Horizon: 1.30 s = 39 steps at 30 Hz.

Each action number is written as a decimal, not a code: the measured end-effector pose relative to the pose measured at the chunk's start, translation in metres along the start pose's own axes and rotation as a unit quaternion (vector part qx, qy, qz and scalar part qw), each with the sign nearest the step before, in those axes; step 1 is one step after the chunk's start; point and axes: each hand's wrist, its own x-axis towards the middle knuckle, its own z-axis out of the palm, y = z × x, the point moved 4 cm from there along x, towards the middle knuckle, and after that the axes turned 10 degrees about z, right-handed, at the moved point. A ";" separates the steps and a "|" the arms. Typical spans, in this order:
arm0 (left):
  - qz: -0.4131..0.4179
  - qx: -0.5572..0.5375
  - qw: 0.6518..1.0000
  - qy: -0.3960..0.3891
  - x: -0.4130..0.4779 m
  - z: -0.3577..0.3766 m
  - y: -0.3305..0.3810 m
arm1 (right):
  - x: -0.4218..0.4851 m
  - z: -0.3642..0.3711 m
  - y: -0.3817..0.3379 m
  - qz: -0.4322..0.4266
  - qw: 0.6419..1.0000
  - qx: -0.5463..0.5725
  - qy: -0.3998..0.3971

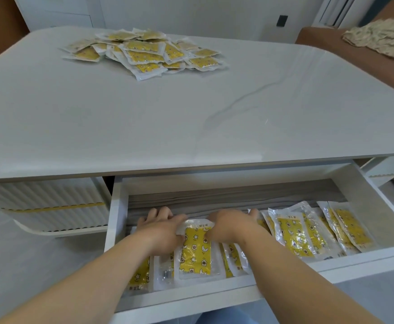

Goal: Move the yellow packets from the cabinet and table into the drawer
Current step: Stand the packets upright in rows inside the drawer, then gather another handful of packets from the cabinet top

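A white drawer (376,208) stands pulled out under the table, holding several yellow packets (296,232) with star and moon prints, leaning in a row at its right. My left hand (160,230) and my right hand (231,226) both rest inside the drawer on one yellow packet (196,251), thumbs pressing its top edge, fingers spread over neighbouring packets. More packets lie under my left forearm. A loose pile of yellow packets (144,52) lies on the far part of the white table (121,118).
A ribbed white cabinet front (46,202) with a yellow stripe sits left of the drawer. A brown seat with a patterned cloth (378,40) stands at the far right. White cabinets line the back wall. Grey lining covers the drawer's rear floor.
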 end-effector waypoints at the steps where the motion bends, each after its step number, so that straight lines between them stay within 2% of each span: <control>1: 0.003 -0.001 1.000 0.004 -0.001 0.000 0.001 | -0.001 0.001 -0.001 0.000 1.000 -0.002 -0.001; 7: 0.004 -0.002 0.995 0.098 -0.020 -0.017 0.004 | -0.025 -0.016 -0.003 -0.004 0.989 0.101 0.109; 11: 0.023 -0.032 0.992 0.120 -0.061 -0.046 0.024 | -0.073 -0.033 0.002 -0.005 0.979 0.168 0.111; 16: 0.044 -0.096 0.981 0.165 -0.130 -0.133 0.060 | -0.158 -0.097 0.013 0.004 0.965 0.245 0.091; 21: 0.029 -0.091 0.973 0.210 -0.199 -0.241 0.098 | -0.245 -0.184 0.021 -0.004 0.951 0.290 0.107; 27: 0.034 -0.084 0.971 0.222 -0.254 -0.332 0.125 | -0.313 -0.263 0.013 -0.024 0.941 0.318 0.111; 33: 0.031 -0.078 0.972 0.221 -0.265 -0.374 0.097 | -0.329 -0.299 -0.024 -0.016 0.932 0.341 0.117; 39: 0.105 -0.051 0.971 0.206 -0.245 -0.431 0.030 | -0.309 -0.333 -0.102 0.056 0.913 0.384 0.125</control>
